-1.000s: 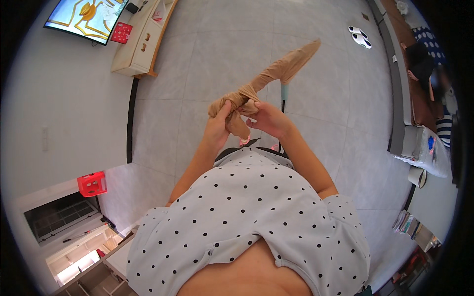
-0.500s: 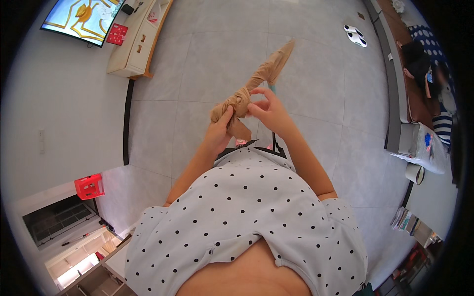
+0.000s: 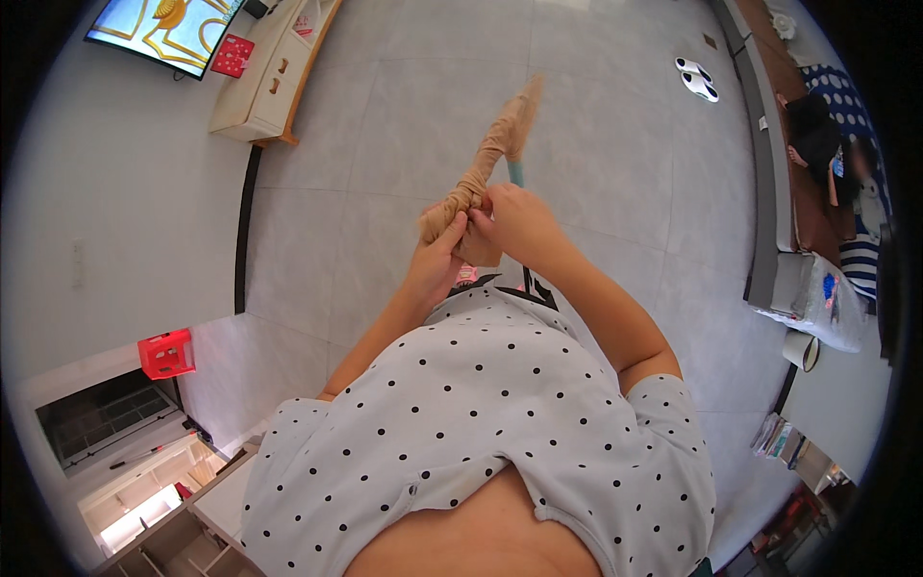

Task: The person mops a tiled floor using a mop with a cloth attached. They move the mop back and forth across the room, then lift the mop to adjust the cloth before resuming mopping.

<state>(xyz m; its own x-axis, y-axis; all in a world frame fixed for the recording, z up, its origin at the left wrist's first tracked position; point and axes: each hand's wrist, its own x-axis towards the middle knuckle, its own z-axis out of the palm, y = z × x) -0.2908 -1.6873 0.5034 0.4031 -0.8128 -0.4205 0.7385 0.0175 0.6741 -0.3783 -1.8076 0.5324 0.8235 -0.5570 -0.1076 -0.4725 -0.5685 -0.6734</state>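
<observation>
A long tan cloth (image 3: pixel 492 144), bunched and twisted, stretches away from me over the floor, narrowing to a loose pointed far end. My left hand (image 3: pixel 433 260) grips its near end, the thumb pressed on the folds. Close beside it, my right hand (image 3: pixel 524 226) has curled fingers pinching the gathered part; its fingertips are partly hidden. A short flap of the same cloth hangs below both hands. A thin teal rod (image 3: pixel 516 173) shows beneath the cloth by my right hand. What else the cloth covers, if anything, I cannot tell.
A white cabinet (image 3: pixel 260 87) and a television (image 3: pixel 163 34) are at the far left. Black-and-white slippers (image 3: pixel 697 80) lie on the grey floor. At the right is a brown sofa (image 3: pixel 815 207) with a person on it. A red stool (image 3: pixel 166 355) stands at left.
My right hand has gone from loosely spread fingers to curled fingers on the cloth, closer to my left hand. The cloth's far end has swung left.
</observation>
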